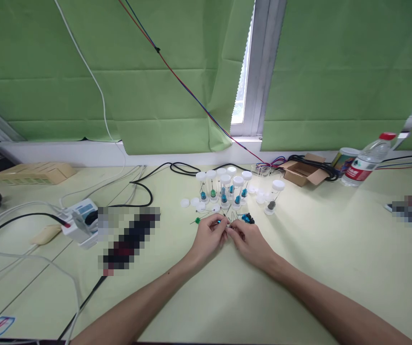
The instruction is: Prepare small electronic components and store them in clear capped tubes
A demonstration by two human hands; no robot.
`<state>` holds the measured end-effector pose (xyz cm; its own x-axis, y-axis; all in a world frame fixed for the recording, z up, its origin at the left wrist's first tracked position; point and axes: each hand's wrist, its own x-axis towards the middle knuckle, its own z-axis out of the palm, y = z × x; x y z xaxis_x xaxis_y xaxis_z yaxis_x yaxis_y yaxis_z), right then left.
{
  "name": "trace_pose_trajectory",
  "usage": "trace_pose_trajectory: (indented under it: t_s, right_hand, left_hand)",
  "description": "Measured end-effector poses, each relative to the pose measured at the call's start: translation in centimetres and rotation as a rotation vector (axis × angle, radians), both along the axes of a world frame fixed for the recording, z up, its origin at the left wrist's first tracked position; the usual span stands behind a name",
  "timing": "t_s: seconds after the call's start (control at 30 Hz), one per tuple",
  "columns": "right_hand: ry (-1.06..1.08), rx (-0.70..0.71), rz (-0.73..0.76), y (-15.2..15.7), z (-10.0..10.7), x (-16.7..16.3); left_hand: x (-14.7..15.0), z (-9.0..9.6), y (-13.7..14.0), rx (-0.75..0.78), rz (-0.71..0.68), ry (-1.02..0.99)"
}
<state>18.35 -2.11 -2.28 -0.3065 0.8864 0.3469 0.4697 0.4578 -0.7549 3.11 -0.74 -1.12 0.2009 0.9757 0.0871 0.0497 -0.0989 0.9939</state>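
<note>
My left hand (208, 235) and my right hand (251, 240) meet at the middle of the table, fingertips pinched close together. What they hold is small and mostly hidden; a speck of blue shows by the left fingers. Just beyond my right fingers lies a cluster of blue and black pieces (247, 219) with thin wire legs. Left of my left hand is a small green piece (197, 220) on a wire. Several clear tubes with white caps (237, 192) stand behind, holding blue or green wire-stemmed pieces. One tube (271, 205) to the right holds a dark grey piece.
Loose white caps (185, 203) lie around the tubes. To the left are a power strip (80, 223), cables and a blurred dark device (129, 242). An open cardboard box (301, 175), a water bottle (366, 163) and a can (344, 158) stand at the back right.
</note>
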Motion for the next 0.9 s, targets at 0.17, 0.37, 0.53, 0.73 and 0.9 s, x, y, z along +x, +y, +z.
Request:
trace_pose_trajectory:
  t_s: [0.17,0.37,0.53,0.73,0.9]
  right_hand:
    - [0.0,-0.013,0.024,0.08,0.17,0.0]
    - [-0.01,-0.023,0.033,0.04,0.37,-0.03]
    - [-0.017,-0.031,0.03,0.01,0.32,0.0]
    - [-0.005,-0.034,0.033,0.06,0.24,0.06]
    - [0.0,-0.029,0.035,0.1,0.16,-0.01]
  left_hand:
    - [-0.04,-0.09,0.09,0.015,-0.011,-0.008]
    - [-0.06,-0.07,0.09,0.001,-0.013,-0.005]
    - [-0.04,-0.11,0.12,-0.002,-0.011,-0.001]
    - [-0.02,-0.15,0.17,-0.011,-0.014,-0.006]
    - [0.0,-0.26,0.19,-0.006,-0.025,-0.017]
